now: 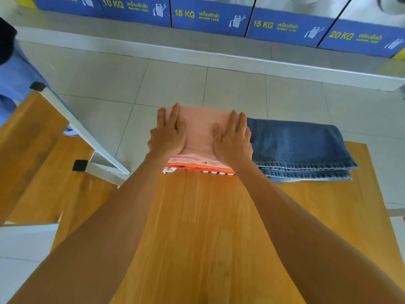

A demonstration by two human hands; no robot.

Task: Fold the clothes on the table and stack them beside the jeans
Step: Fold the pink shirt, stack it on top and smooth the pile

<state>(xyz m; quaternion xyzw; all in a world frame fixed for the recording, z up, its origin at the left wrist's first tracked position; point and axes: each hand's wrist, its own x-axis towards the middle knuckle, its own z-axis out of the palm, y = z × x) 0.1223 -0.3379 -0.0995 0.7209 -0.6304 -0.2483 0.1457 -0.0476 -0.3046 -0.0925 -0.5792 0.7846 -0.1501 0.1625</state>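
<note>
Head view: both hands lie flat on a folded pink garment [200, 132] at the far edge of the worktop [208, 216]. The left hand [168, 134] presses its left side and the right hand [233, 139] its right side, fingers stretched out and close together, palms down, gripping nothing. The garment sits directly under both hands, so neither arm has any reaching left to do. Its long axis runs away from the person, parallel to the forearms.

The pink piece tops a small stack. Beneath it, at the near edge, show an orange layer [188, 166] and a red-and-white striped one [215, 171]. The pink cloth looks smooth and thin, with a few soft wrinkles near the wrists. The jeans [295, 148] lie folded just to the right, their left edge touching or almost touching the stack beside the right hand, hems facing the person.

Judging by this, the stack already stands beside the jeans and the hands are flattening its top. The near worktop shows no other clothes, so the task seems close to done.
</note>
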